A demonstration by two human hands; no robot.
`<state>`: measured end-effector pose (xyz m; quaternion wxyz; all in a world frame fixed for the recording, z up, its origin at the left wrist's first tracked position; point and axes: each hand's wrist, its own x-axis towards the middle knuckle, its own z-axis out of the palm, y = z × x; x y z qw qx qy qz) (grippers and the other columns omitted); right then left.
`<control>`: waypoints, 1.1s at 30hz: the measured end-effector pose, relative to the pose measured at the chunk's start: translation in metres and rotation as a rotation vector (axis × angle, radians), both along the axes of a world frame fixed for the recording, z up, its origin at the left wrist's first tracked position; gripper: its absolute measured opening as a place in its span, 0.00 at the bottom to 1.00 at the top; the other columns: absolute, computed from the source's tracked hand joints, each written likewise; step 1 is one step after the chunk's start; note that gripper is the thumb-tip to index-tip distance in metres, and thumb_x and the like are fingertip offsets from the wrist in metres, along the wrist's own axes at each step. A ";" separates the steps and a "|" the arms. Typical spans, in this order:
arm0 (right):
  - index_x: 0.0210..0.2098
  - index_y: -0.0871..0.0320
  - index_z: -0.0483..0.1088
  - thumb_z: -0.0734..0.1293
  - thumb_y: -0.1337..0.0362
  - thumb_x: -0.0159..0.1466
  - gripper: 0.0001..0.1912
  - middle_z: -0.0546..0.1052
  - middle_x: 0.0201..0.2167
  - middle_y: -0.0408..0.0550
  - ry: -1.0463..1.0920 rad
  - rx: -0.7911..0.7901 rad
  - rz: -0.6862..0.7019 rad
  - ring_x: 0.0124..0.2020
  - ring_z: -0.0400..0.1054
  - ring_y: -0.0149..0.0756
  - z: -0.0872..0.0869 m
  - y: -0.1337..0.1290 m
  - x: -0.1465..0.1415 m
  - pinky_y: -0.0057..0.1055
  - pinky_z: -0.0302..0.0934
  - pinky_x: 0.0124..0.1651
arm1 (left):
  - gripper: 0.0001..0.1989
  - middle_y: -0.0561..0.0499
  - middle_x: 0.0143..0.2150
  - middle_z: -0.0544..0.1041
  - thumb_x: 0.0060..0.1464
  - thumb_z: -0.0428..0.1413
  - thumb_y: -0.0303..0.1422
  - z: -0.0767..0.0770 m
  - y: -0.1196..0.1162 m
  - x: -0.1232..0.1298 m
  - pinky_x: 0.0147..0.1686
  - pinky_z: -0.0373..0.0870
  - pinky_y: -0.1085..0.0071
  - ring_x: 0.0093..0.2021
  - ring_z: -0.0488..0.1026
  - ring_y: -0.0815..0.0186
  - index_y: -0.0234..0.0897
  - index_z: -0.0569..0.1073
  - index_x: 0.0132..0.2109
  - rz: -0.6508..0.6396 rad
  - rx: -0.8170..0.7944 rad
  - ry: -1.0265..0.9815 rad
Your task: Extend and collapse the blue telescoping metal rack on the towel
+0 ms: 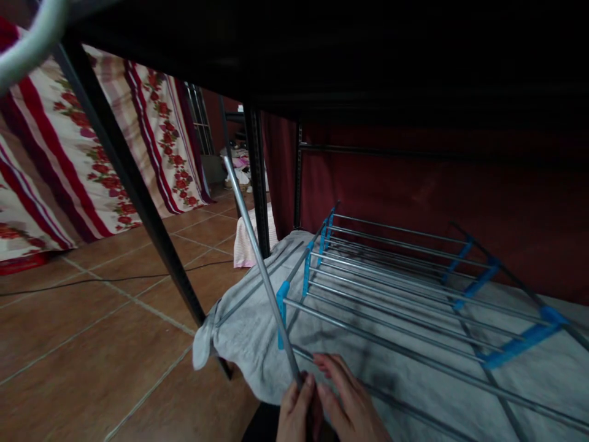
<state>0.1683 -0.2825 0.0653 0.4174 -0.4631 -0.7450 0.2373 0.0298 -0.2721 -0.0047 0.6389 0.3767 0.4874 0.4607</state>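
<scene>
My left hand (297,410) is closed around the lower end of a grey metal tube (257,258), which slants up and away to the left. Close beside it, my right hand (347,402) has its fingers apart near the tube's lower end; whether it touches the tube I cannot tell. In front of both hands lies a rack of parallel metal bars (396,294) with blue plastic connectors (282,301). It rests on a grey cloth (243,344). Another loose-looking thin rod (257,284) lies on the cloth at the left.
A dark metal frame with a slanting post (133,178) stands left, its dark underside overhead. A floral striped curtain (105,141) hangs behind. A black cable (115,279) crosses the tiled floor (83,344). A pale pink cloth (248,242) hangs near the rear post.
</scene>
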 end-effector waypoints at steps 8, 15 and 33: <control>0.58 0.52 0.70 0.63 0.58 0.67 0.21 0.78 0.52 0.49 0.031 -0.158 -0.230 0.53 0.74 0.39 -0.001 0.017 -0.003 0.32 0.69 0.55 | 0.36 0.36 0.66 0.67 0.43 0.63 0.50 -0.045 0.005 0.053 0.70 0.51 0.56 0.71 0.56 0.46 0.36 0.75 0.57 -0.339 0.034 0.051; 0.49 0.52 0.75 0.57 0.53 0.71 0.19 0.78 0.51 0.50 -0.151 -0.097 -0.248 0.54 0.73 0.40 -0.017 0.011 0.029 0.33 0.70 0.55 | 0.20 0.43 0.42 0.81 0.43 0.68 0.41 -0.001 0.013 0.033 0.51 0.73 0.59 0.49 0.77 0.52 0.41 0.80 0.44 -0.441 0.178 0.009; 0.45 0.51 0.68 0.56 0.55 0.74 0.12 0.75 0.40 0.46 -0.485 0.106 -0.373 0.40 0.75 0.37 -0.054 -0.012 0.090 0.33 0.71 0.41 | 0.09 0.47 0.37 0.81 0.52 0.62 0.25 0.110 0.097 -0.108 0.38 0.77 0.70 0.41 0.80 0.59 0.36 0.77 0.43 0.393 0.145 -0.273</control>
